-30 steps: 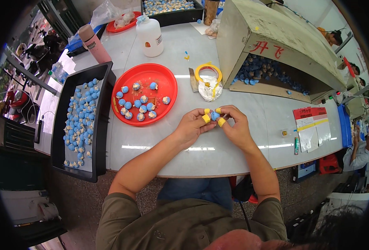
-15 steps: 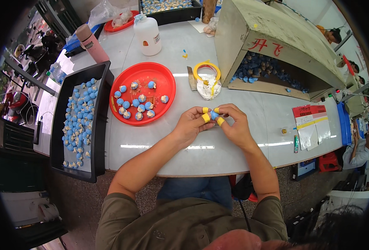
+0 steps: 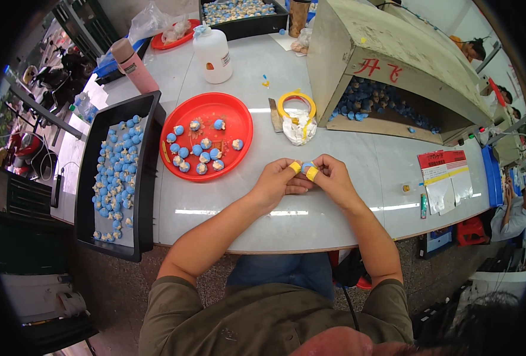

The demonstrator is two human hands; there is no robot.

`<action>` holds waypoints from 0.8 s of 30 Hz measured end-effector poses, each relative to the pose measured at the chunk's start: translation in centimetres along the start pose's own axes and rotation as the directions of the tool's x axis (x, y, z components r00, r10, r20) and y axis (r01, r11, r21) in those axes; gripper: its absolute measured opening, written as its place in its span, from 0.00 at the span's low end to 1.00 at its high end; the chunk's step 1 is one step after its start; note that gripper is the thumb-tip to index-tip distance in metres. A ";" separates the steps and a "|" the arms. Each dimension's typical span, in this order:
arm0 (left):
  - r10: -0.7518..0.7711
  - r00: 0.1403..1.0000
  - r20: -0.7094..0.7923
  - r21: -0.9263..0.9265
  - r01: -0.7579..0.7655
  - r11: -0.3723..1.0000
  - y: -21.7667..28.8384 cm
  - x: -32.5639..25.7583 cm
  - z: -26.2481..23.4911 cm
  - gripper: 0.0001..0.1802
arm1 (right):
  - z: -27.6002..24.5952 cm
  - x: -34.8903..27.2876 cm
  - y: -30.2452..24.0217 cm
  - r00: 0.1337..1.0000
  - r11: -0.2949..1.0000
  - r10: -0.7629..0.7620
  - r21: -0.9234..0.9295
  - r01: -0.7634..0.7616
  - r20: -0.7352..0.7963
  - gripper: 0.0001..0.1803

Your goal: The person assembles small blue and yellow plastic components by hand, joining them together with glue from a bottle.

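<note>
Still no shift: both hands' fingers [image 3: 294, 168] pinched shut on the small blue piece [image 3: 306, 167].

Both hands [image 3: 304, 181] pinch what seems a blue ball [image 3: 306, 167].

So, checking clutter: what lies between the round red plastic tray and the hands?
Head view: only bare white tabletop between red tray and left hand.

A small assembly workshop: a white worktable [image 3: 346, 196], black tray [image 3: 146, 148] of blue parts at left, wooden parts bin [image 3: 393, 53] far right.
</note>
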State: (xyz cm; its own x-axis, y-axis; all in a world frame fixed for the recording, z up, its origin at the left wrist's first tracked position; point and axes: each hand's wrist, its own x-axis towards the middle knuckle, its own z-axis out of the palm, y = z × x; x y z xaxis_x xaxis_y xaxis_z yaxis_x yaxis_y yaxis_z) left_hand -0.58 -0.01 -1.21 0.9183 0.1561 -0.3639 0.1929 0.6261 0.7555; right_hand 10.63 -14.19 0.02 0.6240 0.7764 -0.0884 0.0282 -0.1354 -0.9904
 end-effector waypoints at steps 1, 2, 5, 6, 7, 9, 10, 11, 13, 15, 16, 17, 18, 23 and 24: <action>0.004 1.000 -0.002 0.002 -0.004 1.000 0.2 -0.1 0.3 0.15 | 0.0 0.0 0.2 0.999 1.000 0.012 -0.022 -0.012 -0.038 0.12; -0.039 0.999 0.005 0.009 0.039 0.999 0.5 -0.2 0.6 0.15 | 0.0 -0.1 0.3 0.999 1.000 0.009 -0.021 -0.010 -0.036 0.12; -0.058 0.998 -0.027 0.043 0.059 0.997 0.1 0.0 0.0 0.15 | 0.7 -0.3 0.0 0.996 0.978 0.084 -0.189 -0.089 -0.035 0.14; -0.037 0.998 -0.051 0.072 0.040 0.997 0.0 0.0 -0.2 0.14 | 1.0 -0.2 0.2 0.999 0.991 0.043 -0.128 -0.044 -0.014 0.14; -0.038 0.998 -0.051 0.068 0.042 0.997 0.0 0.1 -0.3 0.14 | 1.2 -0.1 0.3 1.000 0.998 0.002 -0.066 -0.002 0.004 0.15; -0.002 0.998 -0.065 0.052 0.005 0.999 0.1 -0.1 -0.3 0.13 | 0.8 -0.2 -0.9 0.991 0.991 0.133 0.027 -0.133 0.018 0.15; -0.001 0.997 -0.071 0.056 0.005 0.998 0.1 -0.3 -0.1 0.13 | 0.6 -0.2 -1.4 0.966 0.958 0.256 0.119 -0.259 0.044 0.16; 0.022 0.997 -0.075 0.076 -0.017 0.997 -0.1 -0.4 0.2 0.13 | 0.9 -0.2 -1.0 0.966 0.958 0.254 0.124 -0.258 0.050 0.16; 0.041 0.996 -0.078 0.087 -0.034 0.996 -0.4 -0.1 0.3 0.12 | 1.7 -0.1 0.4 0.996 0.997 0.075 -0.031 -0.077 -0.056 0.17; 0.062 0.993 -0.097 0.103 -0.052 0.993 -0.7 0.2 0.3 0.10 | 2.2 -0.1 1.1 0.996 0.999 0.027 -0.044 -0.031 -0.089 0.17; 0.060 0.993 -0.101 0.101 -0.050 0.994 -0.8 0.2 0.3 0.10 | 2.4 -0.2 1.3 0.992 0.998 -0.024 -0.059 0.017 -0.125 0.16; 0.077 0.993 -0.094 0.101 -0.067 0.993 -0.9 0.1 0.3 0.10 | 2.6 -0.2 1.4 0.992 0.998 -0.021 -0.058 0.014 -0.123 0.16; 0.094 0.992 -0.087 0.099 -0.085 0.991 -1.0 0.0 0.4 0.10 | 2.6 -0.4 1.4 0.992 0.996 -0.019 -0.088 0.008 -0.126 0.16; 0.104 0.990 -0.094 0.091 -0.096 0.991 -1.3 0.0 0.3 0.09 | 2.8 -0.7 1.2 0.991 0.996 -0.024 -0.091 0.012 -0.134 0.15; 0.111 0.989 -0.095 0.099 -0.102 0.990 -1.3 0.0 0.4 0.09 | 2.8 -0.7 1.0 0.990 0.996 -0.025 -0.094 0.012 -0.138 0.15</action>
State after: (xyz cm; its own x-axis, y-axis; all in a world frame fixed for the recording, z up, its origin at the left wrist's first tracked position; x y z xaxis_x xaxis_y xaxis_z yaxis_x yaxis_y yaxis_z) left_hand -0.70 -1.13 -2.03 0.8971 0.2967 -0.3275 0.1317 0.5280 0.8390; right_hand 8.04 -13.21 -1.24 0.7247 0.6874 -0.0482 0.1087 -0.1831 -0.9771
